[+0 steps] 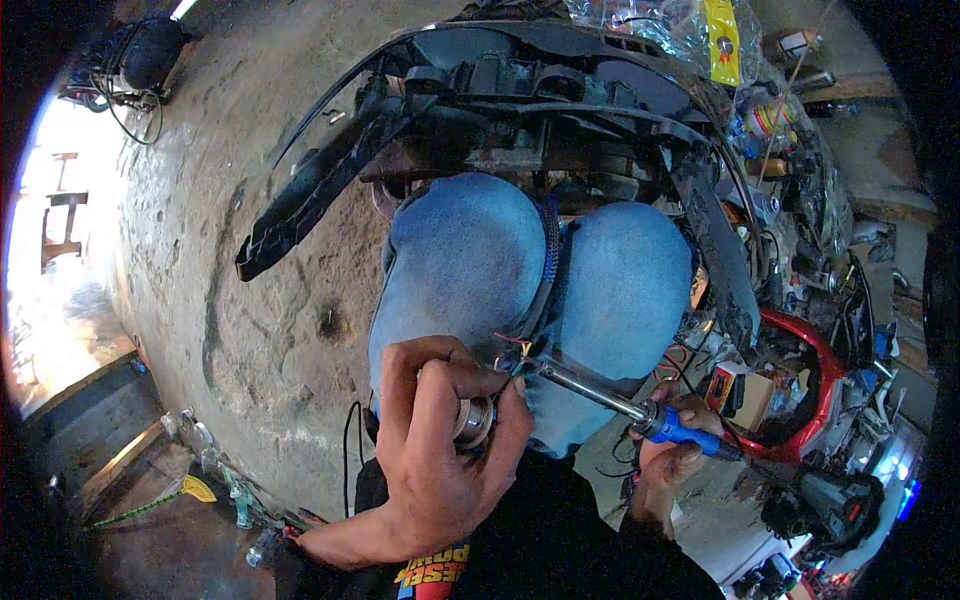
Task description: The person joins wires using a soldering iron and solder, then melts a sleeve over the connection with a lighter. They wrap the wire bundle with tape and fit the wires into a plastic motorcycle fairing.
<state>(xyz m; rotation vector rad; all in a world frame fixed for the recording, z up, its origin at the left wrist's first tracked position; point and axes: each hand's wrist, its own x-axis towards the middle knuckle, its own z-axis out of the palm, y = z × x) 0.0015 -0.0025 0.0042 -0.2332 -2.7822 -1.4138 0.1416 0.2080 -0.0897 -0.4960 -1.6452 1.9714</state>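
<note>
My right hand [664,462] grips the blue handle of a soldering iron [682,428], whose metal shaft points left across my thigh. The iron's tip ends close to the thin coloured wires [524,348] coming out of a dark braided cable [549,262] that runs between my knees. Curled around a small solder spool [474,422], my left hand [436,440] has its thumb and index fingertips drawn together right by these wires. Part of the spool is hidden by the fingers.
A large black plastic panel [545,85] arches beyond my knees. On the right lie a red plastic frame [828,385], a small box [738,392] and a dark grey tool [832,508] amid clutter. Rough concrete floor [270,310] spreads to the left.
</note>
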